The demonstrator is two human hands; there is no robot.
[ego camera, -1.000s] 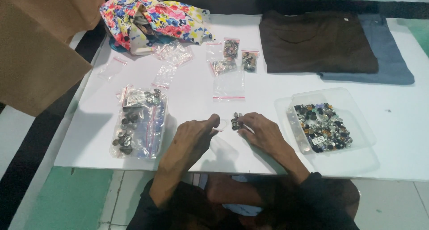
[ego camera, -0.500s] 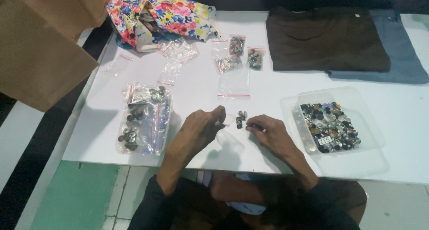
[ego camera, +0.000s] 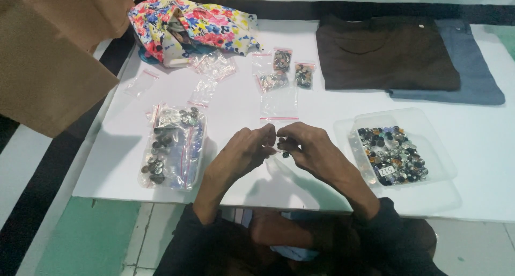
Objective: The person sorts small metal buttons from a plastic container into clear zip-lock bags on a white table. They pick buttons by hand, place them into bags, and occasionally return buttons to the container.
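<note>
The left hand [ego camera: 244, 150] and the right hand [ego camera: 308, 147] meet fingertip to fingertip above the middle of the white bench [ego camera: 483, 142], both curled nearly shut. Between them they pinch a few small dark buttons [ego camera: 282, 145]; which hand actually grips which button is too small to tell. A moment ago the hands were slightly apart, with the little cluster of buttons lying on the bench between them; now the hands have closed together and the buttons have come up off the surface into the fingers.

A small clear bag [ego camera: 281, 168] lies flat just under the hands, hard to make out. To the right sits a clear plastic tray [ego camera: 429, 131] filled with mixed buttons. To the left lies a large zip bag of grey and dark buttons [ego camera: 171, 147]. Farther off, several small zip bags [ego camera: 279, 77], some filled and some empty, are scattered on the bench. Beyond them lie a floral cloth [ego camera: 198, 26], a folded brown garment [ego camera: 386, 53] and a blue-grey garment [ego camera: 472, 67] partly under it. A cardboard box [ego camera: 48, 56] stands at the left edge.
</note>
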